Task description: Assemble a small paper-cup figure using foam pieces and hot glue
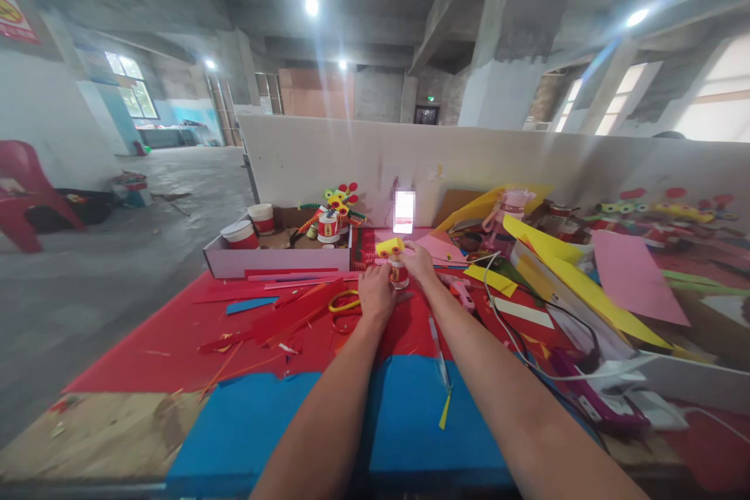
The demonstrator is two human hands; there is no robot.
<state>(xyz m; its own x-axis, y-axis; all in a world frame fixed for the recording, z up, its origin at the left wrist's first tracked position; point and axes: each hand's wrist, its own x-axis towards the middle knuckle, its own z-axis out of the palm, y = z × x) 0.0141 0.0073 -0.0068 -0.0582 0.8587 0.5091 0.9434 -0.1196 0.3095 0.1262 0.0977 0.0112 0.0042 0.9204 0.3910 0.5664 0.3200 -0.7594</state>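
Note:
A small red-and-white paper cup (399,275) stands upright on the red sheet in front of me. A yellow paper roll (387,248) with round dark spots facing me sits across its top. My left hand (376,295) is closed around the cup's left side, its fingertips partly hidden. My right hand (419,262) pinches at the right end of the roll, close to the cup's rim; the exact contact is too small to see. Yellow-handled scissors (344,301) lie left of my left hand. A pink glue gun (462,293) rests right of my right wrist.
A white tray box (281,259) holds cups and a finished cup figure (329,225). A lit phone (404,211) leans on the white partition (328,148). Blue sheets (433,422), red scraps (293,316), a pen (437,344), a white cable (562,376) and yellow paper (586,281) surround my arms.

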